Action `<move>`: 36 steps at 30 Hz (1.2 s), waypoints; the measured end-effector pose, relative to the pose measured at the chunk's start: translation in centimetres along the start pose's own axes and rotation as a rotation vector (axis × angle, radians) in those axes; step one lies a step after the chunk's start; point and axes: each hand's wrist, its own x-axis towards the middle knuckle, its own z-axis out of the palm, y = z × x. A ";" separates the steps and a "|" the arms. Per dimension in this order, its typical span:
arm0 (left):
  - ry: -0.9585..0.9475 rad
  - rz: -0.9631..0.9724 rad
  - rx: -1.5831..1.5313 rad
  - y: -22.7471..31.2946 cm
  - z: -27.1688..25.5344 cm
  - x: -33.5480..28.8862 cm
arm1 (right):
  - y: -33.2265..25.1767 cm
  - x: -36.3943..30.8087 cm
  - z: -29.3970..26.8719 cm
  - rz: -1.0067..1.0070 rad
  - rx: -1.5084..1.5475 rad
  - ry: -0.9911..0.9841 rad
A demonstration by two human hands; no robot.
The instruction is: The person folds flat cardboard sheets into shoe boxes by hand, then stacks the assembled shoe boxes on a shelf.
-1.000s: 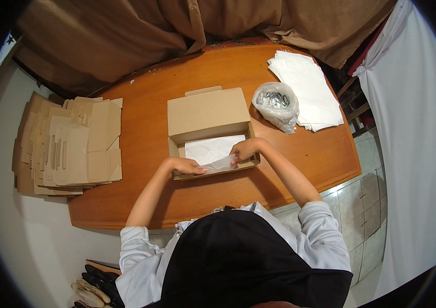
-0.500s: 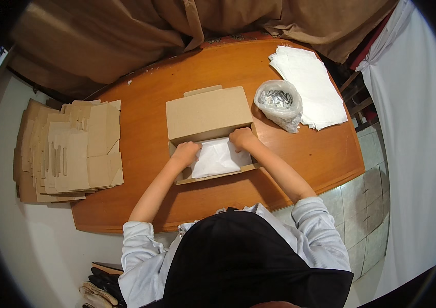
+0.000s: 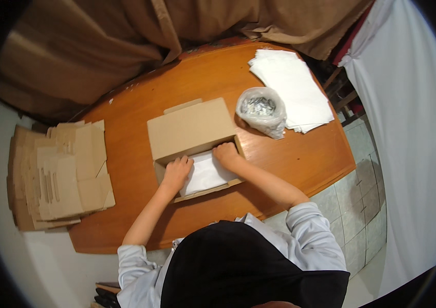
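An open brown cardboard box [image 3: 192,126] sits on the wooden table in front of me, its lid tipped back on the far side. White paper [image 3: 206,172] lies inside it, smooth over the middle. At the paper's left edge, inside the box, my left hand [image 3: 177,173] is closed with bent fingers on the sheet. My right hand [image 3: 227,155] is curled over the paper's far right corner, close to the box's right wall; its fingertips are partly hidden. Whatever lies under the paper cannot be seen.
Flattened cardboard boxes [image 3: 69,172] are stacked at the table's left end. Right of the open box stands a clear plastic bag [image 3: 262,114] of small silvery pieces. Behind it lies a stack of white paper sheets [image 3: 295,90]. Brown curtain [image 3: 84,56] hangs along the far edge.
The whole view has tilted and shifted, so the table sits lower and further left. Both hands stay inside the box at the paper's sides, and the paper looks flatter.
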 end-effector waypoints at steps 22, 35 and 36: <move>-0.511 0.009 -0.215 2.2 3.3 -0.7 | 19.0 -0.4 -0.7 0.428 0.351 0.277; -0.539 0.010 -0.214 1.2 5.1 0.0 | 19.7 -3.6 -3.9 0.483 0.880 0.740; -0.537 0.010 -0.216 1.2 5.3 0.1 | 20.1 -3.8 -3.8 0.462 0.951 0.742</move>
